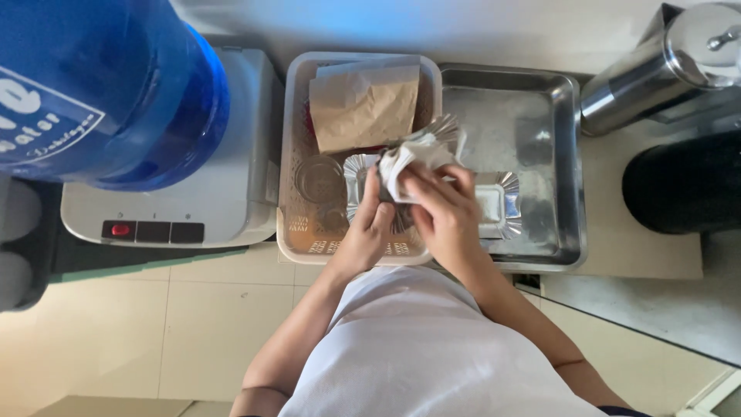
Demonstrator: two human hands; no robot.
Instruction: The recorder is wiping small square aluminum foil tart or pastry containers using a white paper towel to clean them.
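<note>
Foil cups, a nested stack of thin, crimped silver ones, sit in my hands over the seam between the basket and the steel tray. My left hand is closed around the stack from below, thumb up along its side. My right hand is pinched together on the top cups, fingers curled over the pleated rims.

As I judge it, peeling one cup off wants a light pinch at the fluted edge and a firm hold beneath: this foil is soft and will crush or tear if I squeeze hard.

One loose foil cup, shallow and square with flared pleats, lies on the tray just right of my right hand. The tray is dull, scuffed metal with rounded corners. The basket is pale perforated plastic; a creased brown paper bag lies in its far end and a small clear glass jar sits on its left side.

Left of the basket stands a white dispenser under a blue translucent water jug. Far right, a polished steel canister leans beside a black round thing.
</note>
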